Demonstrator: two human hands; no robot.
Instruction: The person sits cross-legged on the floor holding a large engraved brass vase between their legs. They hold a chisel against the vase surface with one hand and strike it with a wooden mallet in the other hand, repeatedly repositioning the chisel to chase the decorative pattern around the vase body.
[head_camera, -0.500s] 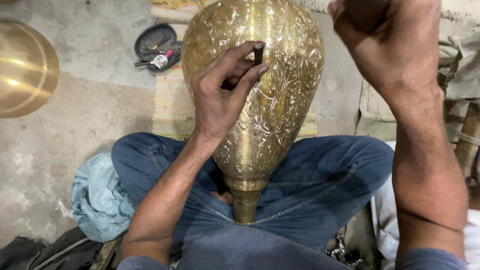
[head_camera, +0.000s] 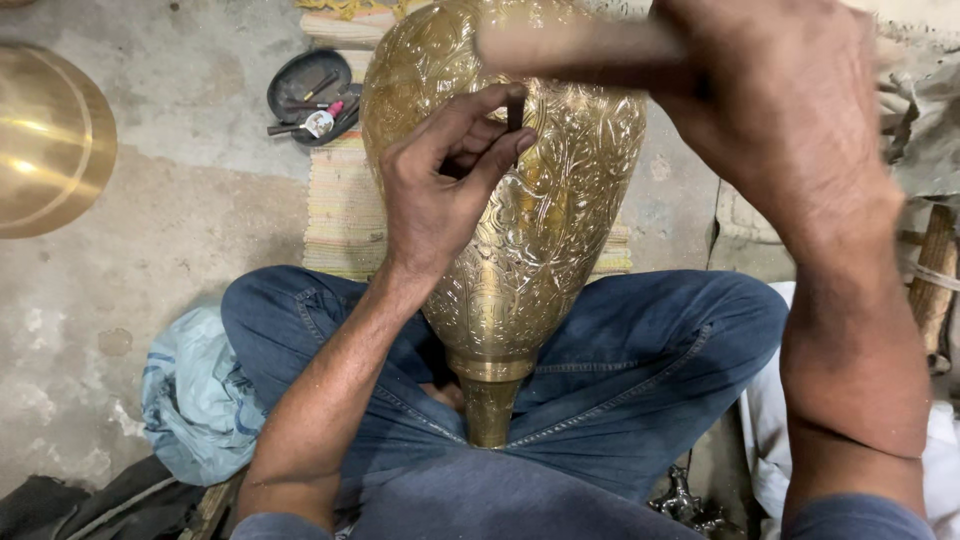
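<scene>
Floor: rough grey concrete (head_camera: 180, 230) lies under us, with a striped woven mat (head_camera: 345, 205) beneath the brass vase.
Vase: we see a large brass vase (head_camera: 560, 230) lying across our crossed legs in blue jeans (head_camera: 650, 340), its narrow neck pointing toward our body and its wide belly pointing away; the whole surface is chased with dense leafy scrollwork that shines gold.
Left hand: our left hand (head_camera: 440, 190) rests on the upper belly of the vase, thumb and fingers pinched round a short dark punch (head_camera: 516, 112) that stands upright with its tip on the metal.
Right hand: our right hand (head_camera: 790, 110) is clenched round a pale wooden handle (head_camera: 580, 45), blurred, above the top of the vase; its head is not visible.
Left of the vase: a dark round dish (head_camera: 310, 95) holds small tools, farther left sits a plain brass bowl (head_camera: 50, 140), and a pale blue cloth (head_camera: 195, 400) lies beside our left knee.
Right of the vase: a wooden stick (head_camera: 935, 275) with cord lies at the frame's edge.
Change: compared with half a second earlier, our right hand has come down and across, now covering the vase's upper right shoulder, and the handle has swung into sight; the left hand and punch sit at the same spot.
</scene>
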